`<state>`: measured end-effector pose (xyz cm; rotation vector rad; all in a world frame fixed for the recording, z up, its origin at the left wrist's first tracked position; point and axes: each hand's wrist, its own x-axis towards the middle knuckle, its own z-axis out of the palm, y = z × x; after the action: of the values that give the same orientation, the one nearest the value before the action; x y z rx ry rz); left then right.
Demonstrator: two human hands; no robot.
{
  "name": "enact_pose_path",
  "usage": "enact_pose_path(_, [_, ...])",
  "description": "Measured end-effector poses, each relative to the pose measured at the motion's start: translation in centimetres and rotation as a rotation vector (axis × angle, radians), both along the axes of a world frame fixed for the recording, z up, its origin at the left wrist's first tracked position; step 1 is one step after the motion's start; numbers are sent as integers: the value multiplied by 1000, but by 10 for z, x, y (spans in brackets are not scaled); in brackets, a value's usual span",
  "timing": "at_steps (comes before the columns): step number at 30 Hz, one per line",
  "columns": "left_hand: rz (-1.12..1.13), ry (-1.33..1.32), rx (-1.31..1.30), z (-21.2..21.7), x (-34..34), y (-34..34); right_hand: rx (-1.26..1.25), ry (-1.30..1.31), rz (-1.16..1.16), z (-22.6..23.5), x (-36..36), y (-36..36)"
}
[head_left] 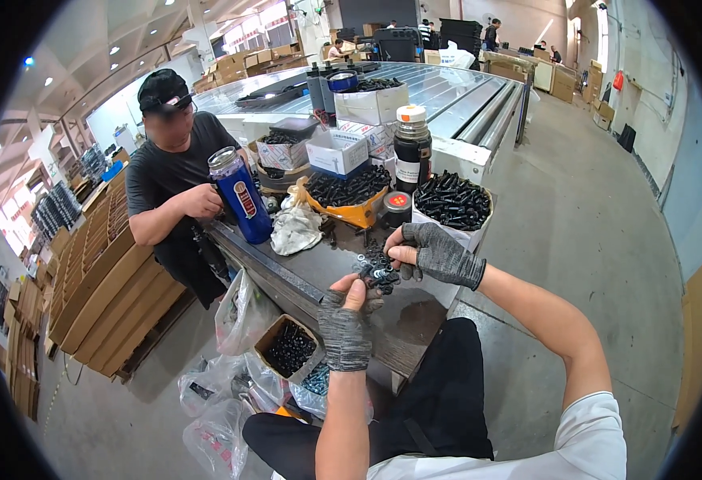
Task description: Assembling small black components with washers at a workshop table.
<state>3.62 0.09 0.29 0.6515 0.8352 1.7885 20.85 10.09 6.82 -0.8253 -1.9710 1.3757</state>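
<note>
Two gloved hands [391, 280], small washers [379, 272], axis unclear

A big factory hall with a smooth grey concrete floor [591, 240]. Flattened cardboard sheets [103, 296] are stacked on the left. A long metal machine bed [447, 88] runs toward the far end, where boxes [239, 64] are piled. Round ceiling lights [111, 50] glow overhead, and daylight comes through far windows [263, 20].
</note>
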Motion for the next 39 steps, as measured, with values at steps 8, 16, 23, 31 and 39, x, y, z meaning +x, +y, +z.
enact_pose_path(8, [-55,-22,24,0,-1,0,-25,10,76,16,-19,-16])
enact_pose_path(16, [-99,-196,16,-12,-10,7,196,12,-14,8,-42,-17])
enact_pose_path(23, [34,-329,57,-11,-8,7,381,2,-101,21,-45,-28])
enact_pose_path(31, [112,-344,65,-11,-5,8,552,-16,-92,1,-48,-37])
enact_pose_path(39, [121,-356,100,-9,-5,5,233,71,-161,-4,-54,-46])
